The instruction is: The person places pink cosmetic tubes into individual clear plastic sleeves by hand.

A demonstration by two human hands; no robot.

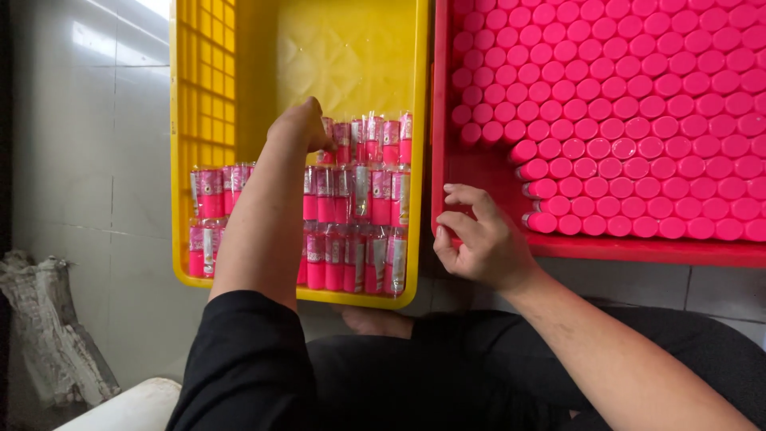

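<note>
- Nearest you, your lap in black clothing fills the bottom of the view, with a bare foot (375, 321) tucked under the crates.
- Your right hand (477, 238) rests at the near edge of the red crate (558, 246), fingers loosely curled and holding nothing.
- Your left hand (299, 128) reaches forward into the yellow crate (415, 160), fingers bent down onto the far row of wrapped pink bottles (363, 144); whether it grips one, you cannot tell.
- These small bottles lie on their sides in three rows across the yellow crate's floor. They look light and rigid, and their glossy film sleeves are likely slippery, so pinching around the middle of the body seems safest.
- Farther right, the red crate is packed with upright pink bottles (638, 104), caps up; a few at the front edge lie tipped over.
- Grey floor tiles (88, 160) lie to the left.
</note>
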